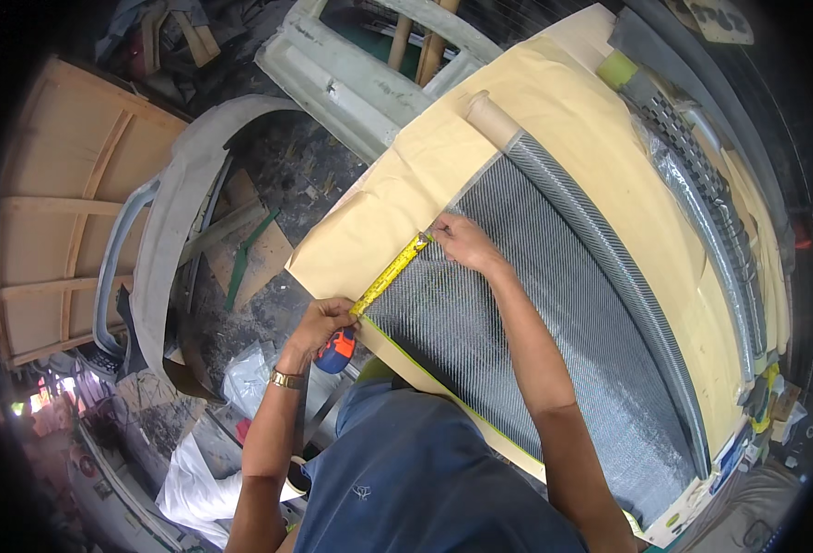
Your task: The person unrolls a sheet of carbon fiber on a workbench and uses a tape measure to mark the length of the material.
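A sheet of black-and-silver woven fabric, like carbon fibre cloth [551, 304], lies over the paper-covered table, with its far part wound on a cardboard-cored roll [600, 263]. Across the cloth's left end runs the yellow blade of a tape measure [391, 275]. My left hand [323, 325] pinches the blade at the cloth's near corner; the blue and orange tape case [336, 351] hangs just below those fingers. At the blade's other end, my right hand [465, 240] holds its tip against the cloth's left edge. A thin yellow-green line [441, 383] follows the cloth's near edge.
Tan paper [551, 83] covers the table. Behind the roll lie a plastic-wrapped roll [689, 200] and a checkered roll [689, 152]. Grey moulded panels [358, 90] and a curved bumper-like shell [171, 214] stand left, near a wood-framed board [74, 207]. White plastic sheeting [199, 484] lies low at left.
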